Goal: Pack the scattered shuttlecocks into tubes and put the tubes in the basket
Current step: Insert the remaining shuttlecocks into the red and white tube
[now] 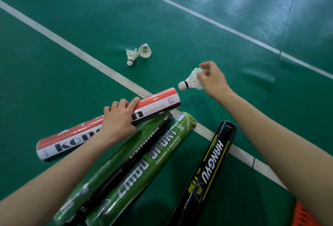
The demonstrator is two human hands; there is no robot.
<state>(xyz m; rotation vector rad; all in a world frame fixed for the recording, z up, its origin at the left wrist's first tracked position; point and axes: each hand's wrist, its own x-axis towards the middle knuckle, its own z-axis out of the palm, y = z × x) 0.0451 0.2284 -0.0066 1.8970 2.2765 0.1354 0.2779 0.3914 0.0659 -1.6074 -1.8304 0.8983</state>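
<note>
The red-and-white tube [75, 138] lies on its side on the green court floor [72, 9], crossing a white court line [72, 49], and serves as the reference item. The left hand [119, 117] grips this tube near mid-length, with the fingers curled over its far side and the thumb on its near side. The right hand [210, 79] is positioned just beyond the tube's far end and pinches a shuttlecock [191, 81] by the feather skirt between narrowly spaced fingertips. The cork of this shuttlecock points toward the tube's far end and sits just beside it, without contact. Two further shuttlecocks lie on the floor well beyond the red-and-white tube, on the far side of the court line: one on its side with the cork toward the tube [131, 56], the other [145, 50] touching the first at the feathers. Two green tubes [144, 162] lie side by side on the near side of the red-and-white tube, and their far ends sit against its underside. A black tube [207, 171] lies farther to the right of the green tubes, apart from them. Only a corner of an orange basket [302, 215] is in view, well to the right of and nearer than the red-and-white tube.
</note>
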